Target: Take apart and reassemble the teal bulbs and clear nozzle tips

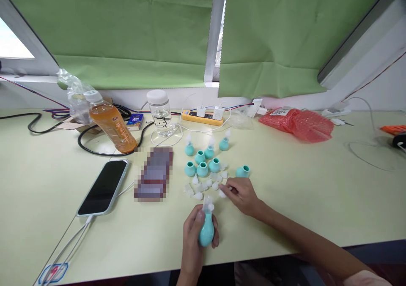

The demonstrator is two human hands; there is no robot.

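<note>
My left hand (193, 231) is wrapped around a teal squeeze-bulb nasal aspirator (207, 231) near the table's front edge, its clear nozzle (208, 203) pointing up and away. My right hand (242, 195) reaches in from the right with its fingers pinched at the edge of a pile of small clear and white parts (200, 187). What lies between those fingertips I cannot make out. Behind the pile stand several open teal bulbs (202, 169), one of them, a lone bulb (242, 172), just beyond my right hand. Farther back are 3 bulbs with clear nozzles fitted (209, 151).
To the left lie a white-cased phone (103, 188) with cables and a blurred-out flat object (154, 174). Behind them are a tilted drink bottle (111, 123), a clear water bottle (160, 115) and a yellow power strip (203, 118). Red bubble wrap (298, 124) sits back right.
</note>
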